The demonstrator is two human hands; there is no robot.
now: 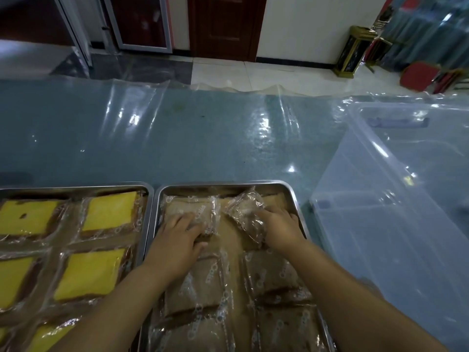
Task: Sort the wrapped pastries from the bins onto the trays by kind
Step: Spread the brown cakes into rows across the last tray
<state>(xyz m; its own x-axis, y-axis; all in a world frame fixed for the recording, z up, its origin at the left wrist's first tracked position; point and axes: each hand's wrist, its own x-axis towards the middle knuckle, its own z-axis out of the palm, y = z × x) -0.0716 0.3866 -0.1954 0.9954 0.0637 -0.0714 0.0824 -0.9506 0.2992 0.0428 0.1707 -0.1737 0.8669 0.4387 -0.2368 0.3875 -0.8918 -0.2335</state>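
Two steel trays sit side by side at the near edge. The left tray [76, 187] holds several wrapped yellow pastries [109, 210]. The right tray [291, 191] holds several wrapped brown pastries [200, 283]. My left hand [177, 240] lies on a wrapped brown pastry [193, 207] at the tray's far left, fingers spread over it. My right hand [280, 224] holds another wrapped brown pastry [243, 207] at the tray's far right, tilted, with its wrapper crinkled under my fingers.
A clear plastic bin [396, 189] stands to the right of the trays; its inside looks bare. The blue table [190, 138] under a clear plastic sheet stretches beyond the trays. Tiled floor, a dark door and red chairs lie past the far edge.
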